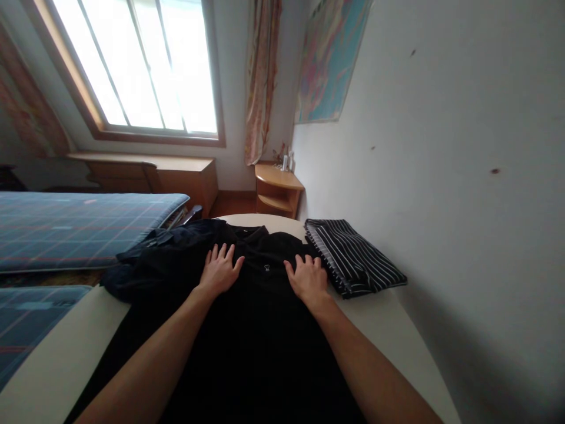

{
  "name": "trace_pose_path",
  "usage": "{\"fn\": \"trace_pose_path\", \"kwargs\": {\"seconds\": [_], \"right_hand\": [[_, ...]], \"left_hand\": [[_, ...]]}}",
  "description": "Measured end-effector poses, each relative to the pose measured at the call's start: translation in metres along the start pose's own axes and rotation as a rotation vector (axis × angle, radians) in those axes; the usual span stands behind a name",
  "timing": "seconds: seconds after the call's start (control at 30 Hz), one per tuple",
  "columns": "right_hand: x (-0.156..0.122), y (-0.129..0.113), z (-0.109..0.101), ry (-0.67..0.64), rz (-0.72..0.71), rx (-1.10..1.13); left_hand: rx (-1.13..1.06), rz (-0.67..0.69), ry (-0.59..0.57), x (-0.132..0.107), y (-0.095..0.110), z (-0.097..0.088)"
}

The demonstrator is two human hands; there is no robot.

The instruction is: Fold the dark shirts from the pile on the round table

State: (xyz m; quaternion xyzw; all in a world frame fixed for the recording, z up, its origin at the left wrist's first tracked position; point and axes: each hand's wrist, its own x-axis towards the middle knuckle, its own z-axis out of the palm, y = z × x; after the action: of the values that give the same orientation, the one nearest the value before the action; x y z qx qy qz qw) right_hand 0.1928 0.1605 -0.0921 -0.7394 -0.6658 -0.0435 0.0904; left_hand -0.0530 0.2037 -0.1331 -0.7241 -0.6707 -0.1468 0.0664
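A black collared shirt (pixel 260 330) lies spread over the round pale table, its collar toward the far edge and a small white emblem on the chest. My left hand (pixel 219 271) rests flat on its upper left part, fingers spread. On the upper right part lies my right hand (pixel 306 277), palm down with fingers apart. Neither hand grips anything. Left of my left hand sits a heap of dark navy clothing (pixel 154 265). Close beside my right hand is a folded black cloth with white stripes (pixel 357 256).
The white table (pixel 424 353) stands beside a wall (pixel 463 235) on the right. Plaid mattresses (pixel 88 229) lie to the left. Beyond the table are a wooden corner shelf (pixel 278 176) with small items on it and a low wooden desk (pixel 189 171) under the window.
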Motion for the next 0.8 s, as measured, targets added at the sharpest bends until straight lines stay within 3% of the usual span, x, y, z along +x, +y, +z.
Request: {"fn": "trace_pose_path", "kwargs": {"seconds": [0.13,0.27,0.53,0.8], "right_hand": [[0.002,0.001,0.005,0.035,0.017,0.033],[0.007,0.007,0.012,0.026,0.054,0.080],[0.020,0.018,0.012,0.029,0.004,0.195],[0.018,0.021,0.007,0.039,-0.062,0.220]], "left_hand": [[-0.095,0.174,0.029,-0.005,0.008,-0.007],[-0.166,0.336,-0.109,-0.013,0.020,-0.012],[-0.220,0.439,-0.185,-0.017,0.022,-0.016],[-0.217,0.406,-0.188,-0.017,0.026,-0.014]]}}
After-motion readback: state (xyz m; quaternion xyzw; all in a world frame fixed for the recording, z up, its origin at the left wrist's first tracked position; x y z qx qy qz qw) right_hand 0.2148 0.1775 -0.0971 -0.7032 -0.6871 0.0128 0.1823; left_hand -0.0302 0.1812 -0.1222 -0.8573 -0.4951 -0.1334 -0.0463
